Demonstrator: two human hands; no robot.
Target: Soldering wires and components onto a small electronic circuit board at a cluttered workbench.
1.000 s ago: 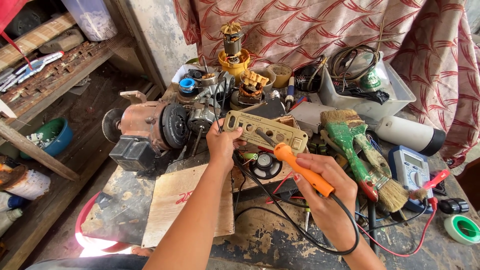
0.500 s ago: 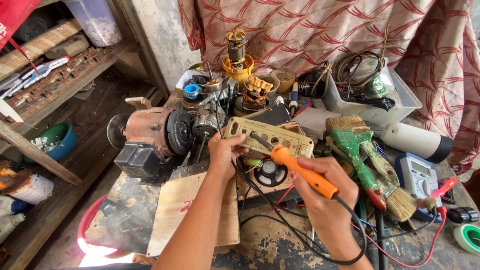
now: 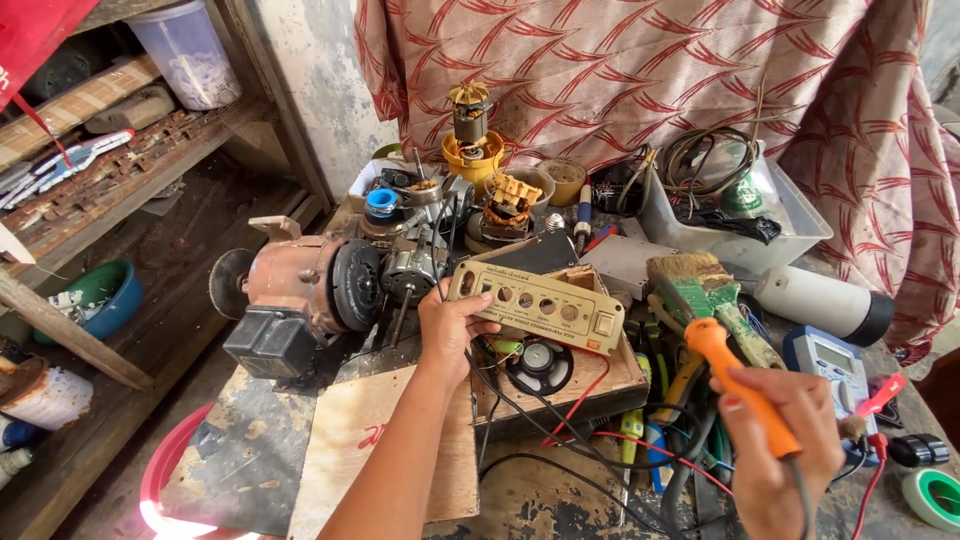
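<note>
Head view: right hand [image 3: 775, 440] hides soldering iron [image 3: 735, 375].

We see a worn, paint-flaked workbench [image 3: 250, 450]; on it lie a pale plywood sheet [image 3: 360, 460], a rusty bench grinder [image 3: 300, 295], a shallow wooden box [image 3: 590, 385], a green-handled brush [image 3: 710, 300], a blue multimeter [image 3: 830, 365], a white cylinder [image 3: 820, 300], a clear plastic tub [image 3: 730, 225] of cables, a tape roll [image 3: 935, 497]; red and black wires [image 3: 600, 450] trail across it.
</note>
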